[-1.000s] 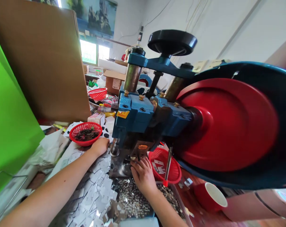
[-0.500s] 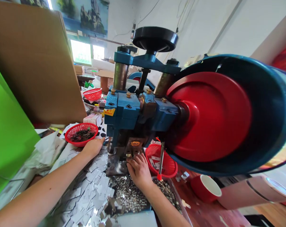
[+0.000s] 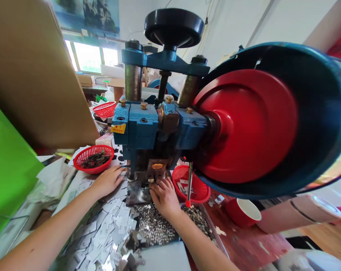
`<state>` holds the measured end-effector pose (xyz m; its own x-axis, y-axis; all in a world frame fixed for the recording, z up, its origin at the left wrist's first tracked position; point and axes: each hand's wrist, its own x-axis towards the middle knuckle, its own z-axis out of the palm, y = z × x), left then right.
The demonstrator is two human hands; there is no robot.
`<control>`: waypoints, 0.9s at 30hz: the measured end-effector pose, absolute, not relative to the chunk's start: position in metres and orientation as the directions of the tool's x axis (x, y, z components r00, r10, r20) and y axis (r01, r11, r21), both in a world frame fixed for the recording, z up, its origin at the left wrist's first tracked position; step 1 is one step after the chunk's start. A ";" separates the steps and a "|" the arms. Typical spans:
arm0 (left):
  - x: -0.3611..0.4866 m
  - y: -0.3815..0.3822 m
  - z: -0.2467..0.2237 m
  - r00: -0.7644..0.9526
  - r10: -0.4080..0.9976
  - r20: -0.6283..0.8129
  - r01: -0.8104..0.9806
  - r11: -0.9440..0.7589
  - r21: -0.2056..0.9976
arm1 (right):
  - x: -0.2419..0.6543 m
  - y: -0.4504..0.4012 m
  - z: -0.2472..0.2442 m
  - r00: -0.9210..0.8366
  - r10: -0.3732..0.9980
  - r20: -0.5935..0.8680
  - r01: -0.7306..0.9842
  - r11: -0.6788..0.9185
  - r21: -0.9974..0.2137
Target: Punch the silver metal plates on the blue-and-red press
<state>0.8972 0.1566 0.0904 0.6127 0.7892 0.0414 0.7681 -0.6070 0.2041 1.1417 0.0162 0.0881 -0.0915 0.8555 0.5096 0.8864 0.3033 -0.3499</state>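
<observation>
A blue press machine with a red flywheel stands at the centre. My left hand is at its left side, fingertips by the press base, over flat metal pieces; the fingers are partly hidden and what they hold cannot be made out. My right hand is at the front of the press, its fingers bent at the die area; the fingertips and anything between them are hidden. Small shiny metal bits lie in a tray below my right hand.
A red basket of dark pieces stands left, another red basket right of the press. A red cup and a pink cylinder are at the right. Cardboard and a green panel rise at the left.
My left hand has moved down, away from the left red basket's edge. My right hand stays at the die. The camera view has shifted slightly.
</observation>
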 end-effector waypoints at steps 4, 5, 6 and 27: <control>0.909 0.166 0.078 0.626 0.779 0.013 0.759 -0.614 0.217 | 1.143 0.016 0.086 -0.084 0.856 0.510 0.880 0.304 -0.365; 0.907 0.163 0.077 0.641 0.767 0.008 0.747 -0.626 0.223 | 1.144 0.016 0.086 -0.083 0.855 0.511 0.876 0.308 -0.372; 0.904 0.159 0.076 0.655 0.756 0.005 0.735 -0.639 0.228 | 1.144 0.017 0.085 -0.082 0.855 0.513 0.871 0.312 -0.381; 0.946 0.076 0.098 0.700 0.614 0.364 0.576 -0.787 0.219 | 1.161 0.018 0.093 -0.171 0.842 0.512 0.837 0.398 -0.376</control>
<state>0.9455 0.0759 0.0984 0.7005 0.6138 0.3641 0.5759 -0.7875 0.2195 1.1611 0.0180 0.0932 -0.1706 0.8418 0.5121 0.8370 0.3980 -0.3756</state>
